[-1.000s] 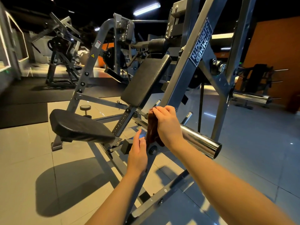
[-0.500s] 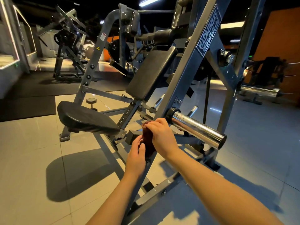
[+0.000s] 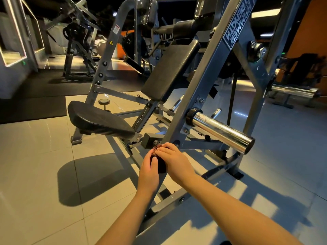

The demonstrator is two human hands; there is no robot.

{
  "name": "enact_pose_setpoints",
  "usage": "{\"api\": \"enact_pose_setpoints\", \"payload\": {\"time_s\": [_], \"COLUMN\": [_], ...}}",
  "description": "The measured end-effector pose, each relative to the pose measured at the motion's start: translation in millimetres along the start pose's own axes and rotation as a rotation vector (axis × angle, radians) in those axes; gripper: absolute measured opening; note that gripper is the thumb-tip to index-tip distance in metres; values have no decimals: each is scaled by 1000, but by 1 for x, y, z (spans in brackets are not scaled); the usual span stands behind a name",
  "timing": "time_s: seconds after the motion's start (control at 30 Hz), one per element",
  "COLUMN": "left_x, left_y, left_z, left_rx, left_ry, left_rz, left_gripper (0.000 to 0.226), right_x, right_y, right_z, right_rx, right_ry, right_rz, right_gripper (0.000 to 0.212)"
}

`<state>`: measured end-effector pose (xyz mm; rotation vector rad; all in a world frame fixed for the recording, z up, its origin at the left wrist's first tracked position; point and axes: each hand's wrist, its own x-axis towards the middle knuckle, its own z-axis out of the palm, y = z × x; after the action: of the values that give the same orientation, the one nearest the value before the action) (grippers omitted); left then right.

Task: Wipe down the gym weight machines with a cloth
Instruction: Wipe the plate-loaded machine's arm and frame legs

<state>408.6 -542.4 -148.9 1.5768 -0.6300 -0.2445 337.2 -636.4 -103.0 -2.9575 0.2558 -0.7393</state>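
Observation:
A grey steel weight machine fills the view, its slanted frame bar [image 3: 198, 89] running from top right down to the floor in front of me. A dark red-brown cloth [image 3: 161, 166] is wrapped round the lower part of that bar. My right hand [image 3: 174, 160] grips the cloth from the right, fingers curled over its top. My left hand [image 3: 149, 169] holds the cloth's left side, thumb against it. Most of the cloth is hidden between the two hands.
A chrome weight horn [image 3: 223, 131] sticks out to the right just above my hands. The black seat [image 3: 99, 121] and back pad [image 3: 169, 69] sit to the left. More machines stand behind on black mats [image 3: 31, 106]. The floor is pale tile [image 3: 35, 174].
Both hands have slid the cloth down the slanted bar, from beside the chrome horn to well below it. The camera has tilted downward with them.

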Motion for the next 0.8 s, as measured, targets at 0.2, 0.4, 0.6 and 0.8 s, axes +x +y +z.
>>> {"api": "enact_pose_setpoints", "payload": {"time_s": [0.2, 0.4, 0.6, 0.8], "left_x": [6, 32, 26, 44], "left_y": [9, 35, 25, 55], "left_z": [0, 11, 14, 29], "left_rx": [55, -15, -31, -6], "left_ry": [-62, -48, -53, -64], "left_rz": [71, 143, 109, 172], "left_gripper": [42, 44, 40, 43], "right_x": [31, 53, 43, 83], "right_y": [14, 16, 15, 41], "right_z": [-34, -51, -53, -111], "right_rx": [-1, -351, -96, -91], "right_ry": [302, 182, 116, 459], "right_rz": [24, 55, -34, 182], "right_gripper": [29, 46, 26, 38]}}
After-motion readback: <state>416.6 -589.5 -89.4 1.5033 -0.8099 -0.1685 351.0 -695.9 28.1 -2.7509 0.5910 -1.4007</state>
